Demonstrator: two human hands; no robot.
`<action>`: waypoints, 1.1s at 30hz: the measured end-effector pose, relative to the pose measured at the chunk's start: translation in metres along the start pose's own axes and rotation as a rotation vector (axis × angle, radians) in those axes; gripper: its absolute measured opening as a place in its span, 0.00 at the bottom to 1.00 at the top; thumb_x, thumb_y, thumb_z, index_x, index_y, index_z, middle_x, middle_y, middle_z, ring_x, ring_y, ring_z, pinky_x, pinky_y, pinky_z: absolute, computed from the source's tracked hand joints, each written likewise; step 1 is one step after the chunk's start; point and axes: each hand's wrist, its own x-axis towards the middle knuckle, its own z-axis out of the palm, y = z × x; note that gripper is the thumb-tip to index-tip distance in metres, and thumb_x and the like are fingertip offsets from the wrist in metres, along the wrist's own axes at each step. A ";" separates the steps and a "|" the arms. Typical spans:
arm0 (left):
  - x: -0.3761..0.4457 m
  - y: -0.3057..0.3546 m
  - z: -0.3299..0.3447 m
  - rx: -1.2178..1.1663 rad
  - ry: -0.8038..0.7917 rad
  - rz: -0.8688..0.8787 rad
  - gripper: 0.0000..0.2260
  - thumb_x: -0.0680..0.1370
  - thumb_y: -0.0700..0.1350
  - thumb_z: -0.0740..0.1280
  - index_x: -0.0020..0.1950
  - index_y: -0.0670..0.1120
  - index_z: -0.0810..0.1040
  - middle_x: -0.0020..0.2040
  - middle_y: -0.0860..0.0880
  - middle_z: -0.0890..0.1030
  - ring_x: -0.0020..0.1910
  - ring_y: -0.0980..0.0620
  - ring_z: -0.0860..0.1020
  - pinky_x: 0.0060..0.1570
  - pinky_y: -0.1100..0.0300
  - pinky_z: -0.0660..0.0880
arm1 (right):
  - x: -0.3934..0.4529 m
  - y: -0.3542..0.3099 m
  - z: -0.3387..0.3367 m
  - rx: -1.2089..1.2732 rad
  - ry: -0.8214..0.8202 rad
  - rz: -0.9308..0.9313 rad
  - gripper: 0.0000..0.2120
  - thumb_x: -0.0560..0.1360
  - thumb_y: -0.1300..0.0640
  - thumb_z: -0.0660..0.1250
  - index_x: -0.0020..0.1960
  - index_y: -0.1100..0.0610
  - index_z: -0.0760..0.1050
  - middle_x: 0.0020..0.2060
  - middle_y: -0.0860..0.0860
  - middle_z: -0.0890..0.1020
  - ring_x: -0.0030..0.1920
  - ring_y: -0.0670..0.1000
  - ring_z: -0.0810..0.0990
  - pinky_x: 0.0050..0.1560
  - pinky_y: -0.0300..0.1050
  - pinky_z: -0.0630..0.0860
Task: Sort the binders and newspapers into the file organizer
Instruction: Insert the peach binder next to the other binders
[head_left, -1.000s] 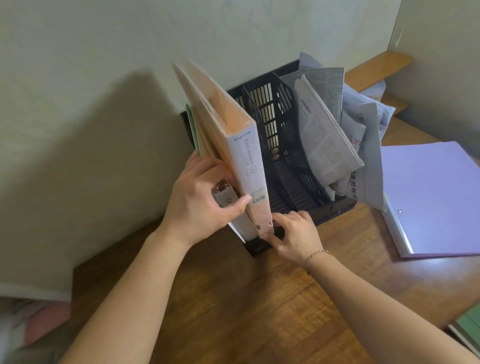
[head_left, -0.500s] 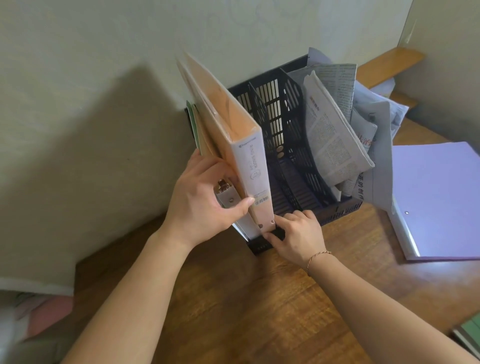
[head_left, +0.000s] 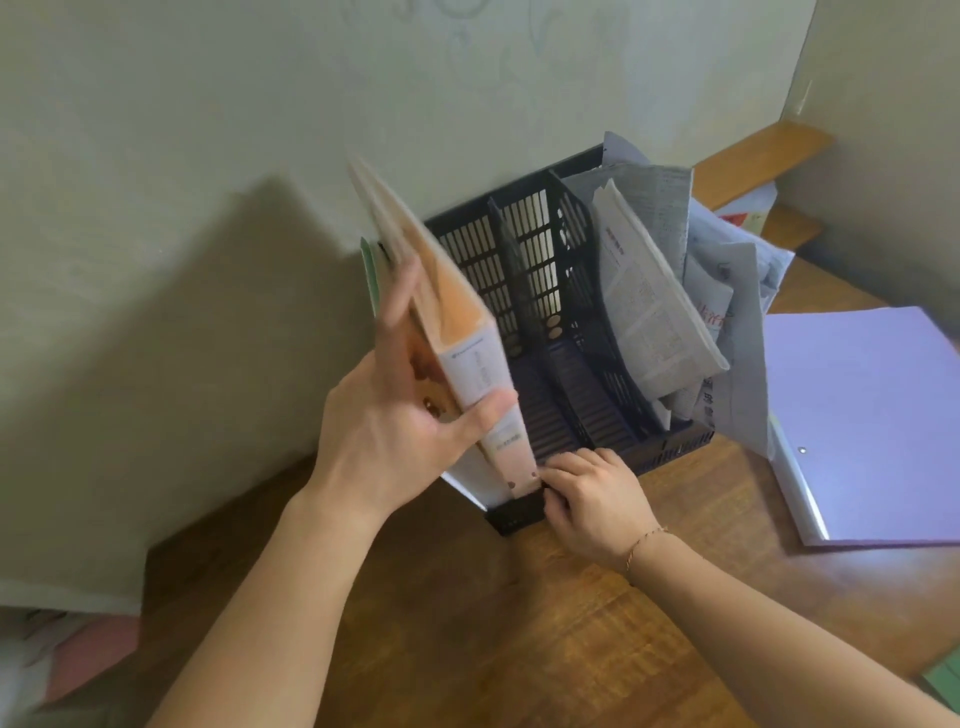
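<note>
A black slotted file organizer (head_left: 524, 244) stands on the wooden desk against the wall. An orange binder (head_left: 457, 322) tilts in its leftmost slot, with a green binder (head_left: 370, 270) just behind it. My left hand (head_left: 395, 426) grips the orange binder, thumb across its spine and fingers up its left cover. My right hand (head_left: 592, 493) rests at the organizer's front edge, fingertips touching the binder's bottom corner. Folded newspapers (head_left: 654, 312) fill the rightmost slot and lean out to the right. The two middle slots hold nothing.
A purple binder (head_left: 872, 426) lies flat on the desk (head_left: 519, 639) to the right of the organizer. A green edge (head_left: 945, 680) shows at the far right bottom. A wooden shelf (head_left: 753, 156) sits in the back right corner. Pink items (head_left: 88, 654) lie lower left.
My left hand has slid up the orange binder, its fingers now stretched along the left cover. The silver clip by my thumb is hidden now. My right hand has stayed at the organizer's front.
</note>
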 end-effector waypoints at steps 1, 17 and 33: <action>-0.001 -0.001 -0.001 -0.043 -0.006 -0.009 0.47 0.72 0.66 0.69 0.77 0.56 0.40 0.71 0.45 0.72 0.52 0.47 0.83 0.37 0.49 0.84 | 0.009 -0.005 -0.016 0.154 0.109 0.017 0.16 0.73 0.56 0.57 0.54 0.54 0.81 0.49 0.49 0.83 0.50 0.51 0.80 0.52 0.48 0.76; -0.014 0.014 -0.008 -0.204 -0.010 -0.321 0.48 0.64 0.63 0.72 0.70 0.74 0.39 0.57 0.70 0.68 0.50 0.67 0.78 0.47 0.70 0.77 | 0.301 -0.065 -0.167 -0.160 -0.375 -0.496 0.45 0.68 0.56 0.73 0.77 0.45 0.51 0.77 0.49 0.54 0.75 0.56 0.55 0.73 0.58 0.58; -0.014 0.016 -0.002 -0.105 0.026 -0.334 0.48 0.69 0.68 0.70 0.70 0.73 0.33 0.63 0.54 0.74 0.47 0.56 0.82 0.48 0.50 0.82 | 0.319 -0.067 -0.164 -0.322 -0.280 -0.861 0.21 0.74 0.37 0.62 0.44 0.56 0.74 0.31 0.51 0.73 0.38 0.57 0.74 0.41 0.49 0.72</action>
